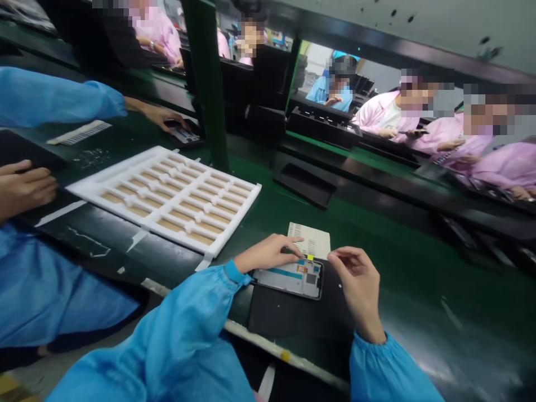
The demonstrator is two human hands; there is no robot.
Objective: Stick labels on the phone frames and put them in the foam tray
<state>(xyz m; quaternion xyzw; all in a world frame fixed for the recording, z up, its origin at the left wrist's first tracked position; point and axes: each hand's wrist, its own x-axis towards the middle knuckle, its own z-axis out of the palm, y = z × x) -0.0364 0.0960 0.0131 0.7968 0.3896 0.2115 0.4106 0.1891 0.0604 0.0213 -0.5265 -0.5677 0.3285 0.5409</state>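
An open phone frame [288, 277] with its insides showing lies on a black mat [288, 318] at the near edge of the green bench. My left hand [268, 252] rests on the phone's upper edge, fingers stretched toward a small yellow tab [310, 257]. My right hand [358, 282] hovers just right of the phone, thumb and forefinger pinched close to the same yellow tab; what they hold, if anything, is too small to see. A cream sheet of small parts [312, 240] lies right behind the phone.
A white foam tray [167, 195] with slotted rows sits to the left. A co-worker in a blue sleeve [54, 100] handles another phone [184, 134] further left. A green post [207, 84] rises behind the tray. A black tray [305, 184] lies on the belt. People in pink sit across.
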